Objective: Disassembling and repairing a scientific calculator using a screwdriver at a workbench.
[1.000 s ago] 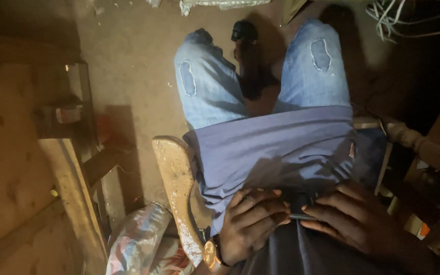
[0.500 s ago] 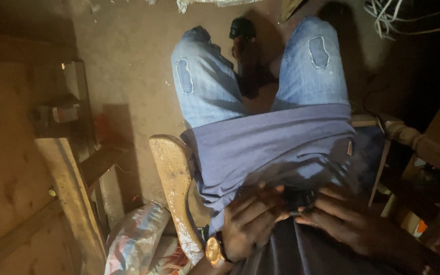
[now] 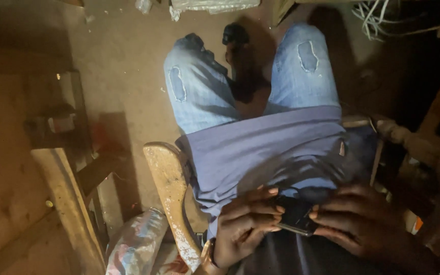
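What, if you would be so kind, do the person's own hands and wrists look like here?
Both hands are bare, with no gloves or rings that can be made out. The left hand has a round, gold-coloured watch at its wrist. The right hand shows no sleeve; its wrist is in shadow.

A worn wooden chair [image 3: 171, 198] bears the seated person beside the left hand [image 3: 243, 226]; beyond it, a dusty earthen floor [image 3: 123, 61] holds a crumpled plastic bag [image 3: 136, 244].
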